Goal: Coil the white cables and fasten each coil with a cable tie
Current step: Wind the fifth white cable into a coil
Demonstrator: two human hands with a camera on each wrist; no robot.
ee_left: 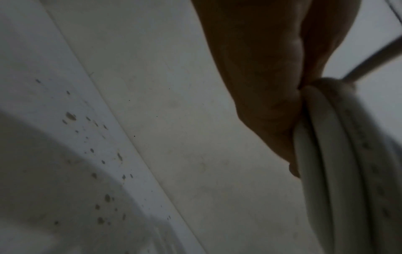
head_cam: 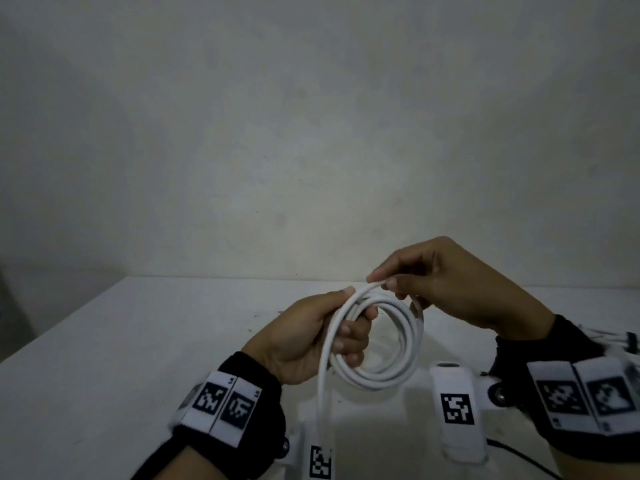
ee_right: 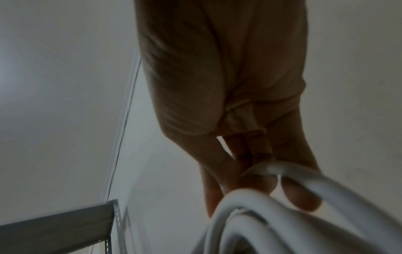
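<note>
I note the white table (head_cam: 104, 341) running below both hands, with the work held up off its surface, which I judge keeps the loops free to turn without dragging. The white cable (head_cam: 391, 372) sits between the 2 hands as a coil of several turns, held roughly upright and facing me, so each new turn can be laid against the last. The left hand (head_cam: 311, 337) is on the coil's left side, fingers curled through the opening and thumb laid along the outer edge, clamping the stacked strands together; the left wrist view shows the strands packed side by side against the palm, and I judge this grip serves as the anchor that stops the coil from springing open. The right hand (head_cam: 446, 285) is raised above and to the right, wrist bent downward, thumb and forefinger pinching the cable at the top of the coil, where I judge it guides the strand into line. 1 loose tail (head_cam: 323, 403) hangs straight down from the left hand toward the lower edge of the head view, so some length appears not yet wound. I see no cable tie in any view; fastening looks not yet begun.
</note>
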